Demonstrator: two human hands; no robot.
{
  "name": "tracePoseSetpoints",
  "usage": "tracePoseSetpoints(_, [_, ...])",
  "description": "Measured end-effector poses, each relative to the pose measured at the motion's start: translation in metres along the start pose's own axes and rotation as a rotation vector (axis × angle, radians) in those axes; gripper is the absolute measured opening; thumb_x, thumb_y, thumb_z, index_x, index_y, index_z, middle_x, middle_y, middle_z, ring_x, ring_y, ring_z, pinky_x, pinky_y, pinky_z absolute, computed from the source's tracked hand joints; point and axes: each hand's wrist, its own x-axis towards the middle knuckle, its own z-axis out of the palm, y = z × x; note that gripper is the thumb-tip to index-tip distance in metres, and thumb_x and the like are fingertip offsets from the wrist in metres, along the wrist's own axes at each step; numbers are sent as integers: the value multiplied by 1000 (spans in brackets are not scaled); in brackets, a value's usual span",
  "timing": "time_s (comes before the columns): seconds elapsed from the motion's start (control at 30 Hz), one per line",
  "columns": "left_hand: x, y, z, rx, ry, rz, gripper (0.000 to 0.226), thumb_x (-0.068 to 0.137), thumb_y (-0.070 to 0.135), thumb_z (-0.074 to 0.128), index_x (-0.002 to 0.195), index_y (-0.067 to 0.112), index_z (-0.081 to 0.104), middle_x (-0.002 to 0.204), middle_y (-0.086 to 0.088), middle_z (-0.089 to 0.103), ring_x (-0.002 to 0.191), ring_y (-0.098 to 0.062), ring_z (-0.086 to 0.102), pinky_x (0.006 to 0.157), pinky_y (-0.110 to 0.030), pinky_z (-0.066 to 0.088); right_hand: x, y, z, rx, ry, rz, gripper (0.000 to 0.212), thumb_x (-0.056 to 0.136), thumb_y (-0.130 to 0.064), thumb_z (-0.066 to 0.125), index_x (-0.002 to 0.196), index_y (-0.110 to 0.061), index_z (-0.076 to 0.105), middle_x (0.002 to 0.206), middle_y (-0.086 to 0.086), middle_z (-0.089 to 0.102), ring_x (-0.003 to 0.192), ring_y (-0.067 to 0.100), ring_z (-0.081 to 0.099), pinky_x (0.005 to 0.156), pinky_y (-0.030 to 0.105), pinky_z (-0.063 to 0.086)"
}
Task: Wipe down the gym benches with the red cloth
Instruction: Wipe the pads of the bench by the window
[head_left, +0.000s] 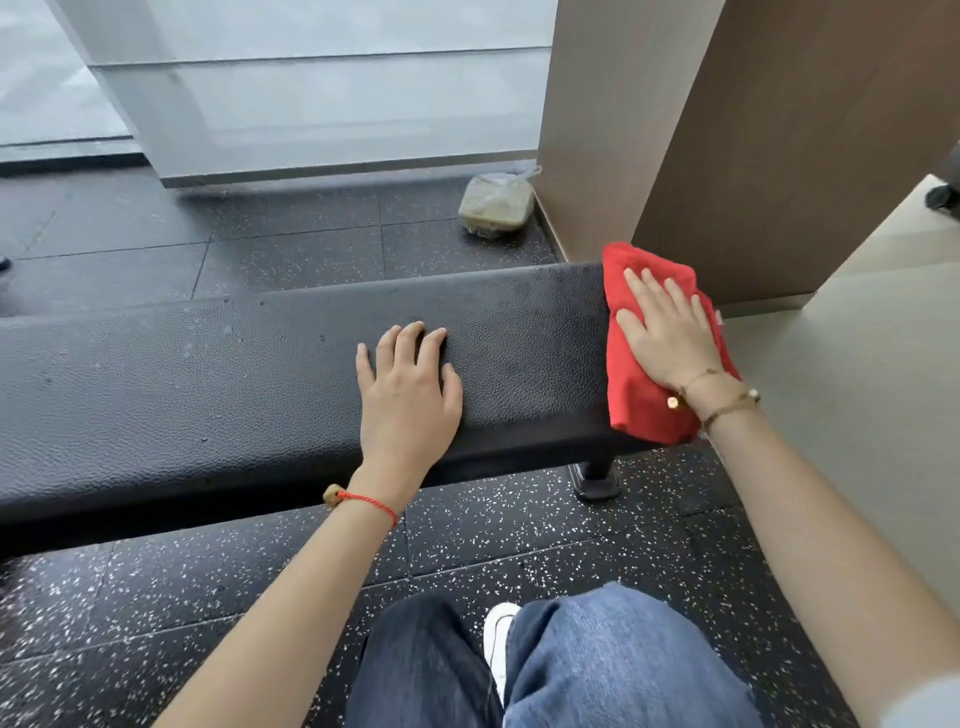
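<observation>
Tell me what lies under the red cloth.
The red cloth covers the right end of the black bench, pressed flat by the right hand. The bench surface beneath it is hidden, so its state cannot be judged.

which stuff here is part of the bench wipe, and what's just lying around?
In the job:
red cloth, draped over the bench's right end
black bench
right hand, pressed flat on the cloth
left hand, resting on the bench pad

Just lying about:
plastic bag on the floor by the pillar
</observation>
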Motion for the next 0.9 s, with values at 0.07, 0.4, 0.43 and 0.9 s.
tracePoseSetpoints(0.07, [1,3,0,28,3,-6,46,94,33,40,137,20,49,144,-3,47,138,-26,35,117,-55,22,33,-9,-2,7,-39,35,57,101,-40,28,155,-31,12,163,-4,11,150,21,9,122,43,2])
tracePoseSetpoints(0.4, [0,3,1,41,14,-12,44,93,32,43,135,19,50,142,-4,48,137,-27,36,116,-55,22,-10,-70,10,95,-83,-294,57,100,-31,33,155,-29,16,162,-6,15,150,15,11,123,39,-2])
tracePoseSetpoints(0.43, [0,2,1,37,7,-8,44,94,32,43,136,19,50,143,-3,47,138,-26,36,117,-55,22,-26,-68,10,96,-67,-320,57,100,-31,34,154,-29,17,162,-6,16,150,15,11,123,37,-2])
tracePoseSetpoints(0.9, [-1,0,-6,9,-7,-6,44,96,36,42,138,24,48,145,2,45,139,-21,34,119,-50,19,29,-18,-6,18,-37,58,56,102,-34,27,155,-27,12,164,-1,9,151,23,7,122,43,0])
